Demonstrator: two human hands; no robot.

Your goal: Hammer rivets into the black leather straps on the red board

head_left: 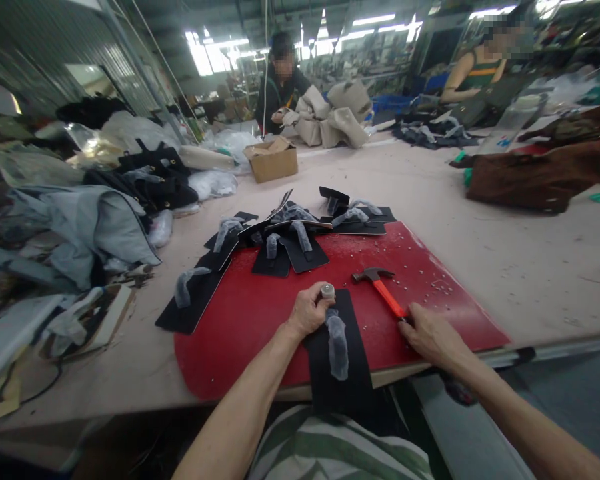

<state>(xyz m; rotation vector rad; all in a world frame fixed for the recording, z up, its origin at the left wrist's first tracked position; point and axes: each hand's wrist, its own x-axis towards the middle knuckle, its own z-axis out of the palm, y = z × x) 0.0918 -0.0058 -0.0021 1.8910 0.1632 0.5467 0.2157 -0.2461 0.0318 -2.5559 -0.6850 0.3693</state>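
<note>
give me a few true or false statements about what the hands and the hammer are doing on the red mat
1. The left hand holds a small silver metal cylinder upright on the long black strap piece. True.
2. The orange-handled hammer is raised in the air. False: it lies on the red board mat.
3. The right hand is at the hammer's handle end. True.
4. The brown cardboard box sits on the red mat. False: it stands farther back on the pale table.
</note>
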